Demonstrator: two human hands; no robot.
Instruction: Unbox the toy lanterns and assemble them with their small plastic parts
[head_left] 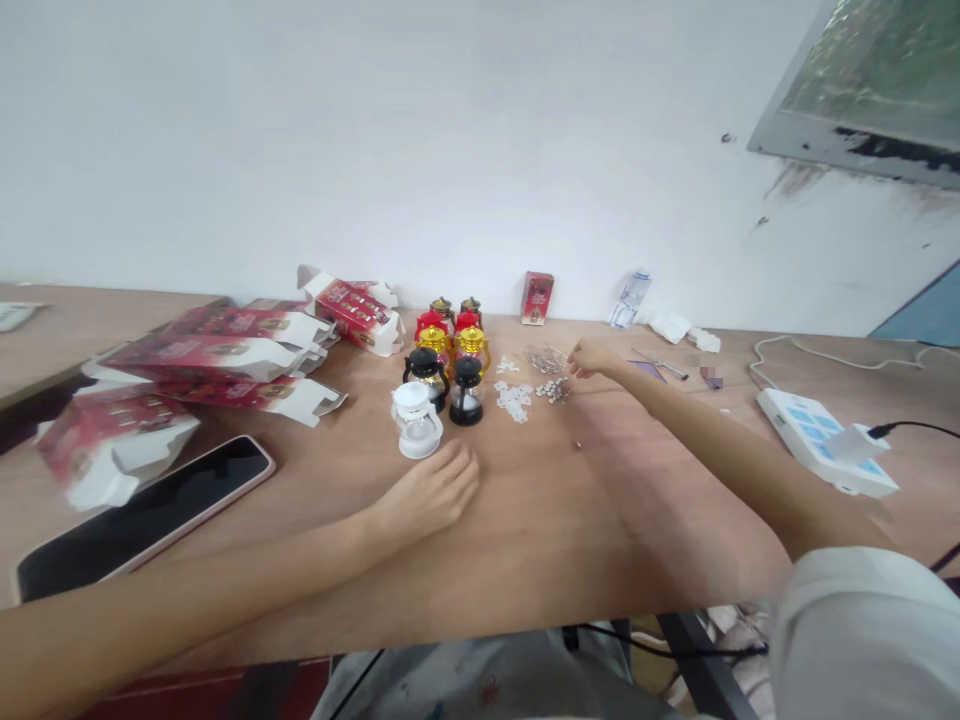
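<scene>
My left hand (435, 487) rests palm down on the table just in front of a white miniature lantern (416, 425). Its fingers are curled inward, and whatever may lie under them is hidden. Farther out, my right hand (590, 358) reaches to a heap of thin metal pieces (546, 360), fingertips drawn together; anything between them is too small to make out. Small round silvery parts (553, 391) lie just below that heap. Beside them are white flat pieces (514, 400). Behind the white lantern, black (466, 392), gold (472, 347) and red lanterns stand in two rows.
Red printed cartons (217, 355) are piled at the left, next to a phone (150, 515). One small red box (537, 298) stands by the wall. To the right lie a screwdriver-like tool (671, 368), crumpled white tissue (670, 327) and a power strip (821, 440) with a plugged-in charger.
</scene>
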